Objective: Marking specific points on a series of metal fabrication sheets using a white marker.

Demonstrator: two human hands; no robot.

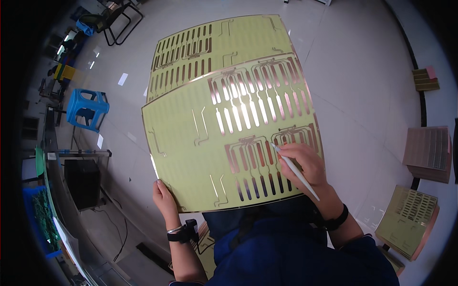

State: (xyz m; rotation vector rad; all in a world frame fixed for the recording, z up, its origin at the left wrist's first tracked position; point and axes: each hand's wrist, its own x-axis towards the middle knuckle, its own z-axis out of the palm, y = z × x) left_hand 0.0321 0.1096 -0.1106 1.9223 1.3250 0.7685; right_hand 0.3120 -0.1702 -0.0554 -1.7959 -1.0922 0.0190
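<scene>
A large pale yellow-green circuit board panel [181, 143] with copper traces and strips is tilted in front of my body. My left hand [165, 202] grips its lower left edge, thumb on the face and the other fingers hidden behind. Pinched in my right hand [307, 167] is a slim white pen-like tool [301, 178]. Its tip points up and left at the traces in the panel's lower right part; whether it touches the surface I cannot tell. A second similar panel [255, 40] lies beyond the upper edge of the first, partly covered by it.
At the right stand stacks of boards [405, 219], a brownish stack [427, 153] and a smaller pile [425, 79]. A blue plastic stool [88, 109] and a dark chair [123, 21] stand on the grey floor at the left. A black box [82, 183] sits below the stool.
</scene>
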